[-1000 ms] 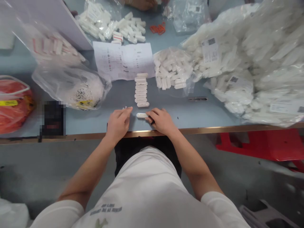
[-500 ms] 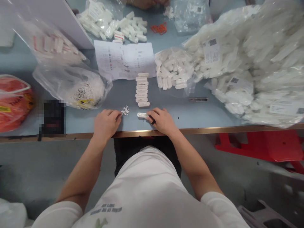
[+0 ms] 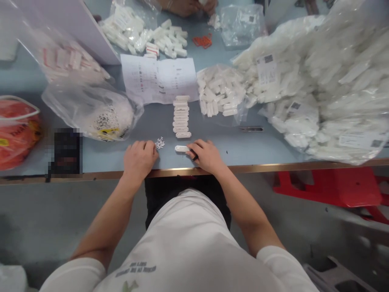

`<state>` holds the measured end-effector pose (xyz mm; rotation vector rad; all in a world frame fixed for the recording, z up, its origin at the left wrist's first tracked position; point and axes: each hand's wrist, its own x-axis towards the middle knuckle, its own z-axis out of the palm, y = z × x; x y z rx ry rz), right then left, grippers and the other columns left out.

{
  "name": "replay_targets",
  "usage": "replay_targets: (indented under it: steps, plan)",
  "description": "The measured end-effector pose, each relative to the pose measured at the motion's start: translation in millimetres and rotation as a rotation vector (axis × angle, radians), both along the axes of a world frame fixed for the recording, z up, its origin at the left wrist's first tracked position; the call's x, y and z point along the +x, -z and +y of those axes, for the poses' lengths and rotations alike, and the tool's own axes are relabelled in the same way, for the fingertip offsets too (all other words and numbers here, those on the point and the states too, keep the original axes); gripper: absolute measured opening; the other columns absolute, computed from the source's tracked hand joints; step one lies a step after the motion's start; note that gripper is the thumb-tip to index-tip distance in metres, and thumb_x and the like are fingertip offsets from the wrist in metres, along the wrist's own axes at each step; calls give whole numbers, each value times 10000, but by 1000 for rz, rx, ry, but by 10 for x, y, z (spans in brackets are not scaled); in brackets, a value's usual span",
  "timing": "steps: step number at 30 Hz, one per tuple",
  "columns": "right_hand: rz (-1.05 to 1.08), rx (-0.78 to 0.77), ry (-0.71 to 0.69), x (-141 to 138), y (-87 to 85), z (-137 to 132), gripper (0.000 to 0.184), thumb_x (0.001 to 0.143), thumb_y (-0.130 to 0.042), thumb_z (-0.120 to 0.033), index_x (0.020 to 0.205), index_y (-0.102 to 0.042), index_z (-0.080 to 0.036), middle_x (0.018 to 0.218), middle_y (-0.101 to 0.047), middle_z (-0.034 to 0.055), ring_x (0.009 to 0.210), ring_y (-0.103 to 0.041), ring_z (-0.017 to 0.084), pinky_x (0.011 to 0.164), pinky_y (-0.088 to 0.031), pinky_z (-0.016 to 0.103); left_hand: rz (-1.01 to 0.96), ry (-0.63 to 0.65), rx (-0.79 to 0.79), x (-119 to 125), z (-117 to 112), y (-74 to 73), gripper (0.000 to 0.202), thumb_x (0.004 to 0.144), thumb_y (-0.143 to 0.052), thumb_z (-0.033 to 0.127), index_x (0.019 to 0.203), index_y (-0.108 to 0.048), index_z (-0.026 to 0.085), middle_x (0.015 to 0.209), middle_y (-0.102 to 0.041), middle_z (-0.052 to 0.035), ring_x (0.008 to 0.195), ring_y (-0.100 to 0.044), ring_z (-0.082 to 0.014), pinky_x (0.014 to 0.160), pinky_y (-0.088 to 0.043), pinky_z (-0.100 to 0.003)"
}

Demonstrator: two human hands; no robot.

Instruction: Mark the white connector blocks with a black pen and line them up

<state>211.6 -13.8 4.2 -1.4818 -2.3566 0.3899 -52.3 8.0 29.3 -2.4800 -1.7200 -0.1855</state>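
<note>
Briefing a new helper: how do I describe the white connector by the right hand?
Find the blue-grey table's front edge. Just above it, below a column of white plastic connectors, one holed white connector lies alone, touching the right hand.

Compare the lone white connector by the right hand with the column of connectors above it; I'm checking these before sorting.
The lone white connector lies at the fingertips of the right hand, while the column of connectors sits farther from the table edge, clear of that hand. The lone piece shows rows of small holes upward; the column's pieces show plainer faces. It is single; the column is several side by side. Both are white plastic, lying crosswise.
</note>
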Motion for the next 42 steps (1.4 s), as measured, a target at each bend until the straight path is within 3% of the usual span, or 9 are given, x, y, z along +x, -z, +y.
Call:
replay_targets:
  steps: [7, 13, 19, 23, 30, 36, 42]
  plan:
    - [14, 1, -6, -2, 2, 2, 367, 1035, -369, -414, 1129, -652, -201, 1051, -683, 95, 887, -586, 186, 756, -338, 331, -250, -36, -92, 74, -23, -122, 148, 774, -530, 158, 865, -635, 208, 790, -658, -43, 779, -602, -205, 716, -455, -308]
    - [23, 1, -1, -2, 3, -7, 362, 1030, -384, -428, 1143, -654, -215, 1042, -679, 85, 883, -583, 182, 758, -341, 328, -448, -39, -286, 229, -47, -265, 195, 812, -556, 228, 934, -708, 220, 849, -708, -16, 781, -622, -165, 729, -495, -268]
    - [19, -1, -4, -5, -20, -4, 367, 1029, -385, -435, 1143, -656, -215, 1031, -685, 85, 871, -581, 181, 759, -342, 329, -490, 24, -349, 369, -67, -209, 266, 881, -498, 242, 1014, -729, 241, 1009, -737, -22, 940, -652, -181, 820, -505, -286]
    - [10, 8, 0, -9, -26, -5, 364, 1028, -393, -438, 1140, -662, -221, 1037, -689, 76, 863, -584, 178, 758, -339, 328, -467, 26, -334, 418, -72, -148, 253, 898, -509, 269, 1058, -701, 229, 1007, -728, -33, 923, -652, -186, 820, -501, -294]
    - [2, -3, -9, -5, -15, -6, 356, 1027, -399, -426, 1163, -656, -220, 1039, -688, 80, 877, -584, 181, 763, -333, 329, -418, 36, -316, 474, -54, -83, 202, 910, -512, 262, 983, -691, 204, 912, -711, -54, 883, -633, -200, 819, -499, -312]
    - [4, -17, -21, -6, -40, 0, 362, 1028, -394, -428, 1148, -658, -212, 1029, -690, 81, 861, -587, 180, 758, -333, 332, -335, 205, -133, 492, -42, 10, 310, 985, -401, 265, 979, -702, 191, 900, -691, -86, 838, -592, -209, 794, -481, -350]
    - [15, -7, -14, -7, -34, -3, 368, 1032, -379, -427, 1144, -658, -214, 1019, -690, 84, 864, -584, 181, 750, -330, 330, -205, 283, -38, 514, -74, 27, 299, 980, -404, 200, 986, -702, 189, 892, -673, -87, 836, -574, -209, 774, -453, -350]
